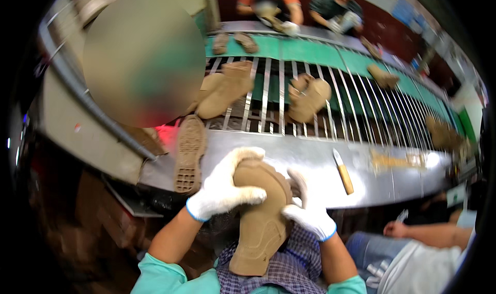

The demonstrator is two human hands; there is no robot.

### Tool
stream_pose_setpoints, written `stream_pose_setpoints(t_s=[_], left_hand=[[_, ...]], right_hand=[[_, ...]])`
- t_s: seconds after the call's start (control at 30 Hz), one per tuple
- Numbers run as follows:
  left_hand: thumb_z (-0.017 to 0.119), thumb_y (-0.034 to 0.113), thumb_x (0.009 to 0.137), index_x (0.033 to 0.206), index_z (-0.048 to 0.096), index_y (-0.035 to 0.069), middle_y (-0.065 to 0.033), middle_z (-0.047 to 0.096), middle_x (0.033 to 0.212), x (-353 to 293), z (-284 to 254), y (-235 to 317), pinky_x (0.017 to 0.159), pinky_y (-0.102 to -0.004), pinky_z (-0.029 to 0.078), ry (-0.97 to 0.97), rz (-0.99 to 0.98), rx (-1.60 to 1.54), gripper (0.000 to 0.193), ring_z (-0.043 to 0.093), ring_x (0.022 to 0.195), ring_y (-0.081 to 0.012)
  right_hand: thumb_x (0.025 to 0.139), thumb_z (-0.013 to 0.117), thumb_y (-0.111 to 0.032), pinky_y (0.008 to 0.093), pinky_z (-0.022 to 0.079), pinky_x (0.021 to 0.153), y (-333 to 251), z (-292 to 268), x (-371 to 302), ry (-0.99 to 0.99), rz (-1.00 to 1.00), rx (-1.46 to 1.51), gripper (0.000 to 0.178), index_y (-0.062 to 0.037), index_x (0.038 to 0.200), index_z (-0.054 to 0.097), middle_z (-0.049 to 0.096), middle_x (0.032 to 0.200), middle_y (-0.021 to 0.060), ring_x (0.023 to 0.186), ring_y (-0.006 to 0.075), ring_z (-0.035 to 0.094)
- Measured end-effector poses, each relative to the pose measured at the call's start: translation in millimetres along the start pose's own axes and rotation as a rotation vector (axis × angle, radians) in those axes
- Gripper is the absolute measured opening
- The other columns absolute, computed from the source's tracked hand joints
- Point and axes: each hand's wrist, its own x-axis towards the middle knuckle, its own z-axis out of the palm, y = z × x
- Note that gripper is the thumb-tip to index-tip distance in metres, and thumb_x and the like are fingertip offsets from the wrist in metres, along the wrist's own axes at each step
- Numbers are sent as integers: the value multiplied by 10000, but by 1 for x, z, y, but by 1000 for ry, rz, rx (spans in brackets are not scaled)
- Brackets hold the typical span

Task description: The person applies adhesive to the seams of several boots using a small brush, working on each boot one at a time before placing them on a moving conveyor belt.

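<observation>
A tan boot (262, 211) lies over my lap, toe end pointing away from me and the other end resting on my checked apron. White gloves with blue cuffs cover both hands. My left hand (227, 185) wraps round the toe end, its thumb across the top face. My right hand (308, 206) grips the sole edge at the right side, thumb and fingers on either side of it. On the metal table edge, left of my left hand, lies a brown treaded sole (190, 154). A knife (343, 172) with a wooden handle rests on the table to the right.
Beyond the metal ledge (258, 144) runs a rack of metal bars carrying tan boots (225, 90) and another boot (309, 98). Two gloved people (271, 7) work across the green strip. A seated person's arm (429, 233) is at my right. A grey pipe (88, 95) borders the left.
</observation>
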Motion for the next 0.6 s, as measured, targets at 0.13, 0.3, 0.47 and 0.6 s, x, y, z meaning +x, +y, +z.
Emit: stream_pose_setpoints(t_s=[0.13, 0.3, 0.47, 0.6], left_hand=[[965, 211, 791, 1510, 512, 6, -141, 641, 1391, 1, 31, -44, 1148, -402, 500, -111, -40, -57, 874, 614, 1317, -238], [930, 213, 823, 1517, 497, -6, -147, 638, 1349, 0, 30, -47, 1106, -385, 526, -108, -91, -161, 847, 627, 1257, -237], [921, 363, 813, 1520, 499, -10, -116, 602, 1387, -9, 31, -44, 1134, -369, 483, -63, -120, -64, 904, 593, 1287, -222], [877, 360, 868, 1517, 490, -22, -149, 612, 1353, -13, 25, -39, 1113, -387, 498, -60, -97, -10, 846, 608, 1254, -240]], right_hand=[[757, 944, -518, 502, 381, 1260, -29, 10, 16, -44, -142, -216, 1290, 64, 1676, 251, 450, 1604, 333, 1511, 433, 458], [843, 876, -477, 464, 463, 1192, -20, 20, -4, -26, 59, 62, 1060, 62, 1610, 381, 566, 1495, 320, 1410, 426, 573], [947, 784, -427, 484, 581, 1009, -32, 30, -8, 55, -109, -330, 830, 37, 1546, 443, 642, 1368, 290, 1201, 436, 698], [953, 781, -368, 484, 628, 907, -47, 31, -3, 56, -196, -538, 797, 35, 1544, 430, 639, 1329, 302, 1089, 455, 727]])
